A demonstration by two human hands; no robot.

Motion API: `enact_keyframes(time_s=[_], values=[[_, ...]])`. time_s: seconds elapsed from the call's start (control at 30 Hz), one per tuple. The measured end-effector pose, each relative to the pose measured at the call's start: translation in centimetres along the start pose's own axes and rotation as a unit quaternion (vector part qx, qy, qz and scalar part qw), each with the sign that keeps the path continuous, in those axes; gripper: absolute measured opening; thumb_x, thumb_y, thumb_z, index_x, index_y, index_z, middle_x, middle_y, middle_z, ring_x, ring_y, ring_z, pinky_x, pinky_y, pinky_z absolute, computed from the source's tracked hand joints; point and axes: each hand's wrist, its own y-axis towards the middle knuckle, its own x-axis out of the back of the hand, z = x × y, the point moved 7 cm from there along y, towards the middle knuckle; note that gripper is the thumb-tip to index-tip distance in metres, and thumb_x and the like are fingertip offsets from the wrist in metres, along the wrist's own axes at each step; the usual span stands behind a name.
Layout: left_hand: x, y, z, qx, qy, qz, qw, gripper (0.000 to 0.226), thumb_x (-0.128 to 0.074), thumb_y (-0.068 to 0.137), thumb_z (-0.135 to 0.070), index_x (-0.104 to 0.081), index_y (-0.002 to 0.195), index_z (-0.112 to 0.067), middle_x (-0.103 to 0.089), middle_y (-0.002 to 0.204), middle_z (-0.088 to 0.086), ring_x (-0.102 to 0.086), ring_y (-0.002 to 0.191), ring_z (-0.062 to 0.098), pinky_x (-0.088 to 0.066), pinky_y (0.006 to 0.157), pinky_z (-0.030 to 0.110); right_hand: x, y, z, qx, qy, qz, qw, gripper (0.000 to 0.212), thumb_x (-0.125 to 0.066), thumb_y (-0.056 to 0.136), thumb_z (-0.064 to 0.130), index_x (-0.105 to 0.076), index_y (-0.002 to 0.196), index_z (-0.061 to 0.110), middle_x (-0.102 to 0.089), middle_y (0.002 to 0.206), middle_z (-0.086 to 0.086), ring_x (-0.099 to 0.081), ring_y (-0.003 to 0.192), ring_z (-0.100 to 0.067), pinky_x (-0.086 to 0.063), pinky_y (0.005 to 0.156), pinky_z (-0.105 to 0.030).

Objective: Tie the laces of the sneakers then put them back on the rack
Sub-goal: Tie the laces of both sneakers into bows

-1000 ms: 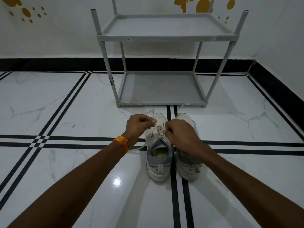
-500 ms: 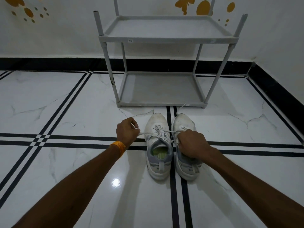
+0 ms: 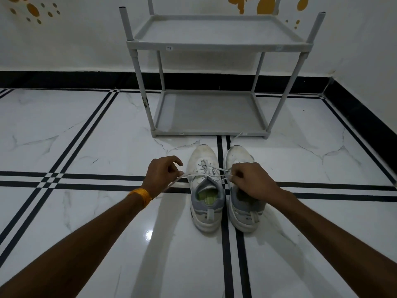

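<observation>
Two white and grey sneakers stand side by side on the floor, toes toward the rack. Over the left sneaker (image 3: 204, 190) its white lace (image 3: 193, 174) is stretched sideways. My left hand (image 3: 162, 173), with an orange band at the wrist, pinches one lace end to the left of that shoe. My right hand (image 3: 251, 181) pinches the other end and lies over the right sneaker (image 3: 242, 214), hiding its tongue. A loose lace of the right sneaker trails toward the grey two-shelf rack (image 3: 212, 48), whose shelves hold nothing.
The rack stands against the white wall with orange decals (image 3: 32, 9). A black skirting (image 3: 64, 79) runs along the back and the right side. The glossy white marble floor (image 3: 86, 136) has black stripes.
My hands, close together above the left sneaker a second ago, have pulled apart sideways, drawing the lace taut across the shoe. The view has shifted slightly.
</observation>
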Motion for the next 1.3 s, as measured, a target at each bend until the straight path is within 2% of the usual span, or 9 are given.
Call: enact_keyframes(time_s=[0.1, 0.23, 0.53, 0.67, 0.8, 0.9, 1.0, 1.1, 1.3], values=[[0.4, 0.4, -0.9, -0.036, 0.052, -0.013, 0.998, 0.017, -0.079, 0.078, -0.022, -0.074, 0.090, -0.012, -0.076, 0.076, 0.005, -0.064, 0.063, 0.009, -0.042, 0.066, 0.008, 0.7, 0.1, -0.2, -0.028, 0.084, -0.073, 0.993, 0.021, -0.067, 0.086, 0.018, -0.059, 0.066, 0.019, -0.064, 0.065, -0.002, -0.059, 0.063, -0.016, -0.044, 0.059, -0.028], [0.2, 1.1, -2.1, -0.042, 0.145, -0.022, 0.988, 0.006, -0.072, 0.083, -0.016, -0.074, 0.087, -0.012, -0.075, 0.081, 0.007, -0.066, 0.074, 0.021, -0.044, 0.070, 0.021, 0.7, -0.1, -0.3, -0.059, -0.031, -0.117, 0.991, 0.023, -0.062, 0.084, 0.023, -0.052, 0.064, 0.017, -0.055, 0.059, 0.000, -0.053, 0.057, -0.019, -0.033, 0.049, -0.024], [-1.0, 0.3, -0.7, -0.072, 0.256, 0.025, 0.964, 0.009, -0.070, 0.080, -0.010, -0.063, 0.074, -0.010, -0.067, 0.071, 0.011, -0.052, 0.062, 0.023, -0.036, 0.059, 0.027, -1.5, -0.1, -1.3, -0.071, -0.165, -0.039, 0.983, 0.032, -0.052, 0.089, 0.020, -0.037, 0.061, 0.016, -0.057, 0.076, -0.007, -0.060, 0.072, -0.028, -0.034, 0.061, -0.029], [-1.1, 0.2, 0.2, -0.066, 0.244, 0.031, 0.967, 0.011, -0.070, 0.079, -0.010, -0.062, 0.071, -0.010, -0.066, 0.068, 0.011, -0.054, 0.061, 0.025, -0.042, 0.057, 0.029, -1.7, 0.1, -1.2, -0.058, -0.185, -0.027, 0.981, 0.013, -0.053, 0.088, 0.015, -0.063, 0.086, 0.007, -0.068, 0.095, -0.016, -0.066, 0.086, -0.033, -0.036, 0.064, -0.030], [-0.8, 0.0, 0.5, -0.045, 0.199, 0.008, 0.979, 0.004, -0.068, 0.082, -0.010, -0.066, 0.079, -0.010, -0.071, 0.073, 0.010, -0.062, 0.067, 0.025, -0.047, 0.063, 0.029, -1.7, 0.0, -1.2, -0.057, -0.192, 0.001, 0.980, 0.016, -0.053, 0.089, 0.016, -0.062, 0.095, 0.004, -0.067, 0.100, -0.016, -0.065, 0.090, -0.032, -0.034, 0.064, -0.030], [-0.5, -0.1, 0.0, -0.002, 0.101, 0.063, 0.993, 0.046, -0.077, 0.077, -0.009, -0.061, 0.119, -0.015, -0.072, 0.099, 0.006, -0.066, 0.089, 0.024, -0.053, 0.081, 0.033, 0.0, -0.6, 0.4, -0.030, -0.186, -0.018, 0.982, 0.034, -0.060, 0.087, 0.031, -0.057, 0.115, 0.013, -0.064, 0.111, -0.009, -0.064, 0.097, -0.029, -0.041, 0.069, -0.031], [-0.6, 0.0, -1.3, 0.096, -0.095, 0.170, 0.976, 0.081, -0.080, 0.070, -0.003, -0.044, 0.140, -0.022, -0.050, 0.134, 0.001, -0.047, 0.122, 0.022, -0.049, 0.098, 0.040, 1.6, -1.2, 3.8, 0.016, -0.116, -0.079, 0.990, 0.048, -0.059, 0.087, 0.039, -0.051, 0.128, 0.018, -0.057, 0.126, -0.003, -0.062, 0.102, -0.025, -0.048, 0.081, -0.036], [-1.7, 0.0, -3.7, 0.074, -0.102, 0.197, 0.972, 0.062, -0.071, 0.080, -0.010, -0.049, 0.137, -0.021, -0.049, 0.139, -0.002, -0.046, 0.125, 0.019, -0.042, 0.101, 0.033, -0.9, -0.5, 5.8, 0.067, -0.107, -0.013, 0.992, 0.048, -0.058, 0.090, 0.036, -0.047, 0.132, 0.016, -0.056, 0.128, -0.004, -0.061, 0.105, -0.026, -0.051, 0.086, -0.039], [-4.7, -2.7, -5.0, -0.066, 0.045, 0.054, 0.995, 0.014, -0.052, 0.096, -0.021, -0.060, 0.092, -0.010, -0.066, 0.092, 0.011, -0.061, 0.085, 0.028, -0.048, 0.073, 0.034, -4.1, 0.1, 4.5, 0.028, -0.181, 0.056, 0.981, 0.018, -0.053, 0.090, 0.006, -0.060, 0.107, 0.005, -0.065, 0.108, -0.018, -0.064, 0.098, -0.033, -0.045, 0.076, -0.035]])
